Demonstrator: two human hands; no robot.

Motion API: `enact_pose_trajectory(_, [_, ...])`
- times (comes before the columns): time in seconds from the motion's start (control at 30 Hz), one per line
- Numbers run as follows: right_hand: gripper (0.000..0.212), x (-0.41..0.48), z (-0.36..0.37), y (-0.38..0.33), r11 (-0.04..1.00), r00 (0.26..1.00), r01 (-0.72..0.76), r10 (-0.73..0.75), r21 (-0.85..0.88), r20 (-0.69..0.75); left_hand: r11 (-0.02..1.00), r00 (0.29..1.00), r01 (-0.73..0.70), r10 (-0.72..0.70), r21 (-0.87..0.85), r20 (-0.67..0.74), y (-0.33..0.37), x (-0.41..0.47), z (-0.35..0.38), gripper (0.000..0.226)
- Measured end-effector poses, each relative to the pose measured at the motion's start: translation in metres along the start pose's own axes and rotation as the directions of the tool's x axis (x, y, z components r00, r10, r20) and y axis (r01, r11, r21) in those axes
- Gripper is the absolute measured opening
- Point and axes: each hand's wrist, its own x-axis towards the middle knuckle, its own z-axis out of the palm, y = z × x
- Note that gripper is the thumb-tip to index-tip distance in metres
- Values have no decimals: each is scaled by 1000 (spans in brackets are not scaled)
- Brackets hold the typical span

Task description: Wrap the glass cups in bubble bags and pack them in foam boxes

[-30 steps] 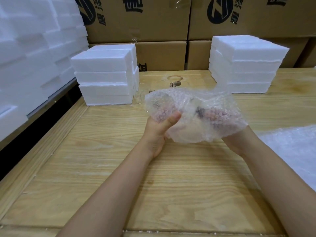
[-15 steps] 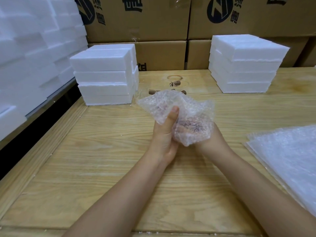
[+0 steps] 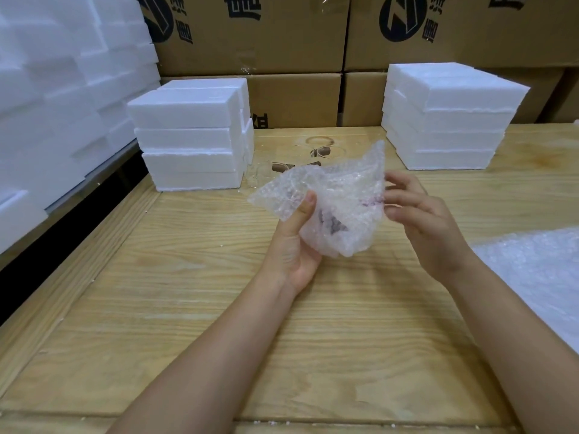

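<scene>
Tabletop: pale wood-grain tabletop (image 3: pixel 188 308) fills the lower frame; both forearms reach in from the bottom edge.
Left hand: left hand (image 3: pixel 294 245), centre frame, palm up. It grips the lower left of the bag, with the thumb pressed up against the bag's front.
Task item: crumpled clear bubble-wrap bag (image 3: pixel 341 195), held above the tabletop between the hands, one corner sticking up. A dark purplish patch shows through it; contents not identifiable.
Right hand: right hand (image 3: pixel 423 220), centre right, fingers loosely curved with the tips at the bag's right edge. Cannot tell whether they pinch it.
Spare bags: flat pile of white bubble sheets (image 3: pixel 539 270) at the right edge.
Glass cups: clear glass cups (image 3: pixel 258 175) stand on the tabletop behind the bag, just beside the left stack.
Foam boxes: two stacks of white foam boxes, left (image 3: pixel 191 142) and right (image 3: pixel 445 117).
Background: brown cardboard cartons (image 3: pixel 250 36) with black print along the top; more white foam blocks (image 3: pixel 47 89) piled upper left.
</scene>
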Motion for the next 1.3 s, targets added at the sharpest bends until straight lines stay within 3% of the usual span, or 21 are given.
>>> enact_pose_trajectory(0.03, [28, -2, -2, 1, 998, 994, 24, -18, -57, 111, 1000, 1000, 22, -22, -8, 5, 1, 0, -1, 108])
enact_pose_trajectory(0.1, [30, -4, -3, 6, 939, 970, 86, -3, -333, 242, 998, 998, 65, -65, -19, 10, 4, 0, -4, 94])
enact_pose_trajectory(0.17, [20, -5, 1, 12, 800, 971, 133, 13, -585, 239, 995, 995, 96, -96, -3, -1, 4, 0, -5, 80])
enact_pose_trajectory(0.23, [11, -6, 6, 11, 766, 982, 130, -13, -629, 187, 993, 993, 115, -115, 18, -10, 3, 1, -7, 75])
enact_pose_trajectory(0.33, [4, -5, -3, 5, 862, 986, 162, -127, -481, 105, 993, 993, 117, -117, 19, 1, 3, 4, -10, 74])
enact_pose_trajectory(0.4, [7, -1, -12, -1, 944, 984, 181, -173, -276, 54, 992, 993, 119, -118, -32, 6, 5, 6, -11, 72])
enact_pose_trajectory(0.47, [7, 2, -19, -4, 983, 979, 183, -184, -17, -89, 989, 993, 121, -122, -87, 1, 5, 7, -10, 60])
enact_pose_trajectory(0.53, [9, 6, -21, -1, 971, 968, 141, -94, 195, -232, 990, 993, 120, -120, -68, 1, 3, 8, -10, 46])
enact_pose_trajectory(0.63, [7, 7, -10, 5, 935, 944, 40, 80, 352, -319, 991, 992, 123, -124, -58, -16, -2, 4, -9, 43])
enact_pose_trajectory(0.73, [64, 5, 5, 11, 851, 949, -22, 183, 524, -257, 994, 996, 78, -81, -72, -38, -1, 3, -8, 47])
enact_pose_trajectory(0.8, [80, 4, 19, 11, 827, 969, -99, 207, 554, -136, 997, 997, 49, -53, -66, -62, 1, 3, -7, 48])
enact_pose_trajectory(0.9, [47, 6, 39, 12, 833, 962, -208, 270, 513, -47, 997, 995, 63, -66, -54, -69, 1, 2, -5, 51])
enact_pose_trajectory(1.0, [5, 21, 49, 5, 833, 942, -151, 286, 533, -179, 999, 997, 35, -36, -23, -74, 0, 1, -3, 46])
enact_pose_trajectory(1.17, [5, 39, 38, -3, 915, 907, -85, 235, 394, -350, 996, 989, 20, -7, 88, -150, 9, 3, -10, 54])
enact_pose_trajectory(1.23, [5, 40, 33, -4, 921, 901, -51, 209, 387, -379, 966, 991, 20, 14, 256, -133, 14, 4, -17, 69])
enact_pose_trajectory(1.3, [9, 37, 28, -2, 942, 905, -29, 167, 335, -391, 897, 999, -4, 24, 443, -40, 20, 6, -23, 63])
